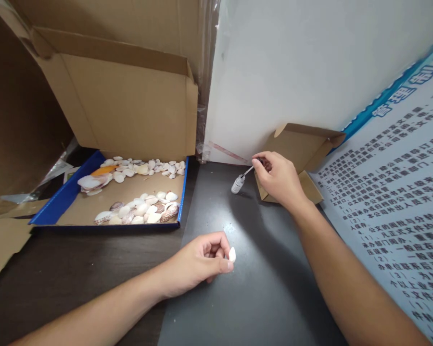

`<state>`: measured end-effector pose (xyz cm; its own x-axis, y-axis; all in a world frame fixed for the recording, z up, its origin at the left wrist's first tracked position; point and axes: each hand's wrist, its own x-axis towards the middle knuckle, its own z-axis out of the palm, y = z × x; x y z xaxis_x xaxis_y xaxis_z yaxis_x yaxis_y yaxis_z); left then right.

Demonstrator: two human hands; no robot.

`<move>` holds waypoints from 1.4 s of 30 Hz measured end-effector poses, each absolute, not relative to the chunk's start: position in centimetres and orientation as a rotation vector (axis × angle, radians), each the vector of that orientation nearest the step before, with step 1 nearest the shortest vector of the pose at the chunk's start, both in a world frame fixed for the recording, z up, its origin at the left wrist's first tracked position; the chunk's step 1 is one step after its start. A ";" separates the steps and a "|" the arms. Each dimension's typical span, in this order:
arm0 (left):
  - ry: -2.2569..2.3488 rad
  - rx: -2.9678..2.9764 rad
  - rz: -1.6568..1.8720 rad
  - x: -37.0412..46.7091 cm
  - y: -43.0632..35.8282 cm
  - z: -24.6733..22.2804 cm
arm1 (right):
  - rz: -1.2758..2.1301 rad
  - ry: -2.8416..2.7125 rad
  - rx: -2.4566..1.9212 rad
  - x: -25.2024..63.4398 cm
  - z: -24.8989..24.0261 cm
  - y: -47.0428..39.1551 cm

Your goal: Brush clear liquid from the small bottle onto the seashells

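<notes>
Between the thumb and fingers of my left hand [205,262] is a small white shell [232,254], held over the dark grey mat. My right hand [274,175] pinches the dark top of a thin applicator [248,170], whose tip is at the mouth of a small clear bottle [237,184]. The bottle stands on the mat [216,211]. To the left, a blue-edged box [184,197] holds many shells: one group [140,210] along its front, another [151,166] along its back.
The box's cardboard lid [130,101] stands raised behind it. A small open cardboard box [312,187] sits just beyond my right hand. A white panel [292,62] rises at the back, and a printed sheet [400,192] lines the right side.
</notes>
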<state>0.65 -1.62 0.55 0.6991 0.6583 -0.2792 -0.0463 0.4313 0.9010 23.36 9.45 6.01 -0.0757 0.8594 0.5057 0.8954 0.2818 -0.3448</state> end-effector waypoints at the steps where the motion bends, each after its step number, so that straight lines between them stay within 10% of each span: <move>1: 0.679 1.045 0.484 0.6 -1.6 0.5 | -0.071 -1.920 -1.574 23.4 6.0 9.4; 35: 0.670 1.048 0.510 0.6 -1.4 0.1 | 0.039 -1.817 -1.423 23.4 6.7 7.2; 42: 0.627 0.852 0.600 0.9 -1.7 -0.4 | 0.582 -1.588 -1.293 23.2 4.9 0.2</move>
